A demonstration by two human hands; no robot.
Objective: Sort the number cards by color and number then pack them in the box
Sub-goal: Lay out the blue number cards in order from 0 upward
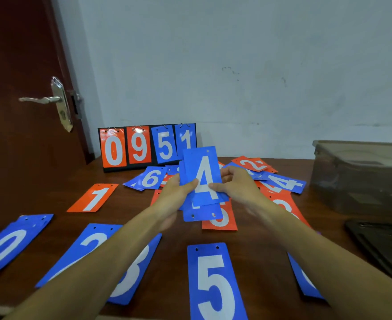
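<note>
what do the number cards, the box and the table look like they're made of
Blue 4 card: probably thin plastic or laminated sheet, smooth and slightly glossy, with a hole punched near its top edge. Box: translucent smoky plastic; dim shapes show through its wall. Table: dark reddish wood or veneer, polished, with a soft sheen.

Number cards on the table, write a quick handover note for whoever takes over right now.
Left hand and right hand: fingers of both grip a stack of blue cards, with the blue 4 card on top.
Laid out near: blue 0 card, blue 2 card, blue 3 card, blue 5 card; orange 1 card behind them.
Unsorted heap behind the hands, including blue 6 card and orange 2 card.
Translucent box at right, contents unclear.
Left: sort the held stack and heap, then pack.
</note>
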